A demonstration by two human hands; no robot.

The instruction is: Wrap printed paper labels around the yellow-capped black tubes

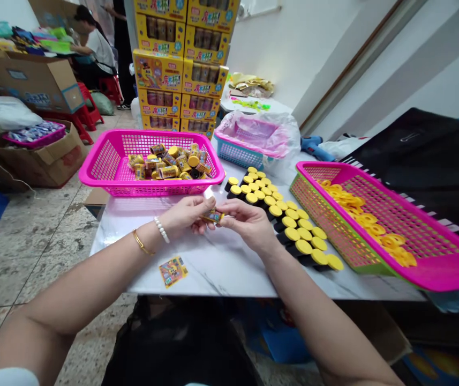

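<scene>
Above the middle of the white table (221, 268), my left hand (187, 217) and my right hand (247, 221) meet at a small yellow printed label or sleeve (214, 216). The left fingers and thumb close round it, and the right thumb and fingertips pinch its near end. Whether a cup sits inside it is hidden by the fingers. A flat printed label (173, 271) lies on the table below my left wrist. To the right of my hands stand rows of black cylinders with yellow caps (292, 234).
A pink basket (152, 190) behind my hands holds label-wrapped cylinders (168, 171). At right, a pink basket (434, 236) contains yellow rings (374, 228). Behind stand a plastic-lined basket (245, 153) and stacked yellow boxes (181, 69). A person (95, 48) sits far left.
</scene>
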